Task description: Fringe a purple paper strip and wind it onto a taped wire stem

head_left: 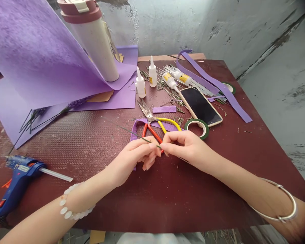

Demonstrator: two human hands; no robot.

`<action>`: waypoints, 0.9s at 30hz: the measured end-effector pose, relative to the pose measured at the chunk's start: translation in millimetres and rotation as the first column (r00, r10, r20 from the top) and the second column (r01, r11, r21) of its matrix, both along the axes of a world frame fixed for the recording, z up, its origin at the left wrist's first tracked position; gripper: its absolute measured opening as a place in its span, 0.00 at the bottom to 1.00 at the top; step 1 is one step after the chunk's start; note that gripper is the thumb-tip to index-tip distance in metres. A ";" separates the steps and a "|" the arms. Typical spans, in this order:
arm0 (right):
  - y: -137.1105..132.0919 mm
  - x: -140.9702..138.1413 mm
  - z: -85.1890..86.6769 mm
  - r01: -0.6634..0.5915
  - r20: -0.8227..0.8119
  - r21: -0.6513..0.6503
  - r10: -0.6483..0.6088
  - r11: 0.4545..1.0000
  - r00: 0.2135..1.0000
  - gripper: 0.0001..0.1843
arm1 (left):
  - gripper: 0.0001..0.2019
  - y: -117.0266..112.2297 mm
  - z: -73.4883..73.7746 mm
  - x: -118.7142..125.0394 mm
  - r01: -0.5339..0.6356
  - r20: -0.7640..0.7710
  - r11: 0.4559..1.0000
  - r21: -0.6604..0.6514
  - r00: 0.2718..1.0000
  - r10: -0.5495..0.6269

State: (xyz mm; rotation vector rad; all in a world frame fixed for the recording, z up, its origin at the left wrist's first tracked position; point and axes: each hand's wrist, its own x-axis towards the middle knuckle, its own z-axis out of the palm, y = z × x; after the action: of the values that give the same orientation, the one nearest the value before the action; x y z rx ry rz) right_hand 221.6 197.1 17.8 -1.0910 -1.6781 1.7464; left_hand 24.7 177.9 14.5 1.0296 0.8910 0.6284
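1. Well, at the near left lies a blue glue gun (20,178) on the dark red surface (96,203), a clear glue stick (56,174) jutting from it to the right.
2. Farther back at left, dark stems (29,123) with purple heads rest partly on purple paper (53,73), one large sheet of which rises in a curve.
3. Right of that rise stands a white tumbler (94,47) with a reddish lid (79,13).
4. Near the middle, the left hand (138,152) has its fingers narrow, thumb and forefinger pinching a thin green stem (132,131) that slants toward the far left.
5. Beyond the hands are two upright glue bottles (140,87), then scissors (149,116) with yellow handles, lying open, and red handles (155,134) touching them.
6. The right hand (190,147) holds its fingers together at the stem's near right end, close to the left hand.
7. Just beyond it, a roll of green tape (205,130) touches a phone (200,105).
8. At the far right, a purple ribbon (216,83) runs diagonally.
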 end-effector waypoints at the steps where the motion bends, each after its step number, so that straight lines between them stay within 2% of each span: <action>1: -1.8 -0.4 0.2 0.013 0.057 0.152 -0.022 0.988 0.998 0.13 | 0.17 0.2 0.3 0.7 0.020 -0.004 1.000 -0.011 1.000 -0.020; 2: -3.7 -1.0 -0.3 0.008 0.105 0.315 -0.044 0.949 0.994 0.12 | 0.19 0.3 0.7 1.2 0.041 -0.017 0.999 -0.013 0.999 -0.041; 4: -7.4 -2.1 -2.6 -0.050 0.173 0.598 -0.068 0.800 0.983 0.10 | 0.23 -0.1 1.2 1.8 0.066 -0.057 0.998 0.013 0.996 -0.065; 5: -8.7 -2.7 -3.9 -0.082 0.190 0.688 -0.070 0.721 0.979 0.10 | 0.23 -0.5 1.2 1.8 0.064 -0.073 0.997 0.031 0.995 -0.062; 6: -9.5 -3.1 -5.0 -0.103 0.196 0.737 -0.065 0.668 0.978 0.10 | 0.23 -1.1 1.1 1.6 0.055 -0.082 0.997 0.050 0.995 -0.051; 7: -9.8 -3.5 -5.5 -0.107 0.194 0.745 -0.060 0.659 0.979 0.10 | 0.22 -1.6 0.8 1.2 0.046 -0.088 0.997 0.069 0.995 -0.040; 8: -9.5 -3.8 -5.5 -0.099 0.186 0.715 -0.053 0.692 0.981 0.10 | 0.22 -2.1 0.2 0.6 0.031 -0.092 0.996 0.089 0.996 -0.022; 10: -7.6 -4.2 -4.3 -0.058 0.150 0.549 -0.030 0.834 0.988 0.12 | 0.20 -2.7 -1.3 -0.7 0.005 -0.089 0.993 0.119 0.996 0.006; 12: -4.5 -4.4 -3.2 -0.032 0.072 0.278 0.012 0.960 0.997 0.14 | 0.18 -2.7 -2.8 -2.1 -0.012 -0.075 0.992 0.125 0.997 0.022; 13: -2.9 -4.4 -3.3 -0.037 0.012 0.135 0.036 0.990 0.999 0.15 | 0.17 -2.7 -3.3 -2.7 -0.015 -0.067 0.992 0.123 0.998 0.023; 15: 0.1 -4.0 -4.5 -0.081 -0.124 -0.103 0.068 0.991 0.990 0.16 | 0.16 -2.7 -3.6 -3.7 -0.009 -0.052 0.992 0.123 0.999 0.015; 18: 2.8 -2.6 -6.4 -0.149 -0.260 -0.279 0.075 0.949 0.963 0.16 | 0.16 -3.4 -1.9 -4.0 -0.002 -0.026 0.991 0.137 1.000 0.006; 20: 2.9 -1.9 -5.9 -0.166 -0.286 -0.285 0.082 0.944 0.955 0.15 | 0.15 -3.8 -0.2 -3.3 -0.007 0.002 0.991 0.133 1.000 0.006; 22: 1.4 -2.1 -4.7 -0.132 -0.251 -0.194 0.081 0.972 0.965 0.15 | 0.15 -3.7 1.2 -2.2 -0.020 0.036 0.996 0.091 0.999 0.017; 24: -1.8 -3.2 -4.0 -0.051 -0.143 0.014 0.053 0.999 0.988 0.14 | 0.14 -2.9 2.1 -0.7 -0.043 0.060 0.999 0.024 0.997 0.042; 25: -3.8 -4.0 -4.3 -0.018 -0.078 0.156 0.030 0.988 0.997 0.13 | 0.15 -2.2 2.2 0.0 -0.054 0.059 0.998 -0.012 0.997 0.054; 27: -8.1 -5.6 -5.6 -0.003 0.028 0.425 -0.010 0.905 1.000 0.11 | 0.17 -0.9 2.1 1.3 -0.068 0.027 0.996 -0.062 0.997 0.070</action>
State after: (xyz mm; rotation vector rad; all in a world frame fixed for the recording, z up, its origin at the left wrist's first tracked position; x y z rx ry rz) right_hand 216.0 189.0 12.2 -0.9159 -1.9525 1.2729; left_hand 26.0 176.9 16.6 0.9357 0.9179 0.6688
